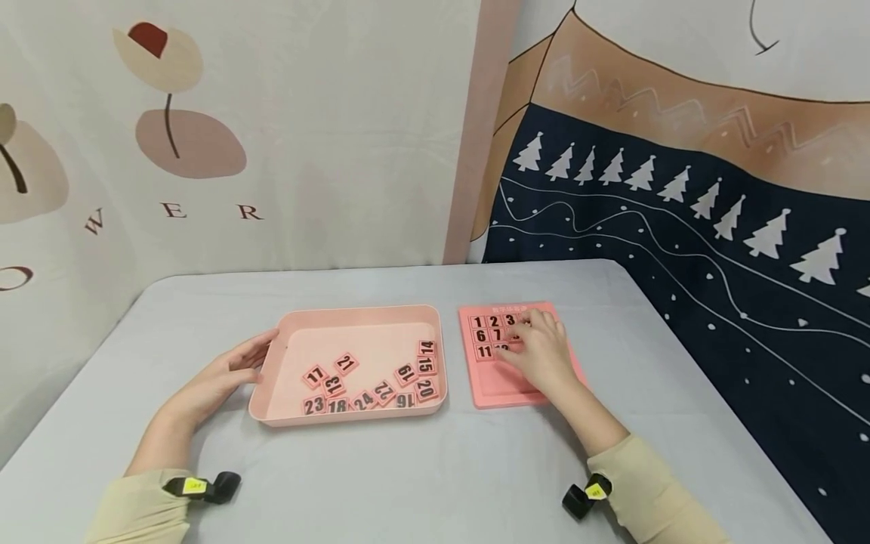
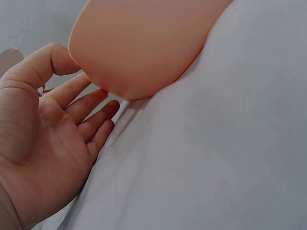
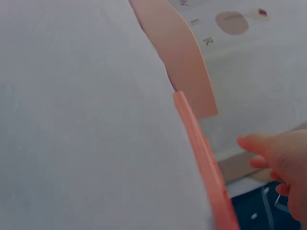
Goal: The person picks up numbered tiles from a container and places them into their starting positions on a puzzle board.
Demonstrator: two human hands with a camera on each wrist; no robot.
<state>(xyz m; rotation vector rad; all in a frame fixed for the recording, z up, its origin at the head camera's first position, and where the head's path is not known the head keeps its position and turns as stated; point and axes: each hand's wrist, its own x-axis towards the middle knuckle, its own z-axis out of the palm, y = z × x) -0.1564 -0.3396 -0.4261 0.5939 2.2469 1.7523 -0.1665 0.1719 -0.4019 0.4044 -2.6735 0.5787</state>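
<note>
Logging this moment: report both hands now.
Left hand: open, against the tray.
Right hand: open over the board, nothing visible in its grip.

beige sleeves (image 1: 136, 510) bear black wrist cameras (image 1: 226, 488) with yellow labels (image 1: 195, 486).

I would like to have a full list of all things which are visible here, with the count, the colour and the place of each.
Tablecloth: 1, pale grey, foreground
Tray: 1, pale pink, on the tablecloth, left
Board: 1, coral pink, right of the tray
Loose tiles: 12, pink with black numbers, in the tray
Board tiles: at least 8, pink with black numbers, some hidden
Flower-print hanging: 1, cream, behind left
Tree-print hanging: 1, navy, brown and white, behind right
Strapped devices: 2, black with yellow labels, lower left and right
Sleeves: 2, beige, bottom
Left hand: 1, bare, at the tray's left edge
Right hand: 1, bare, over the board
</note>
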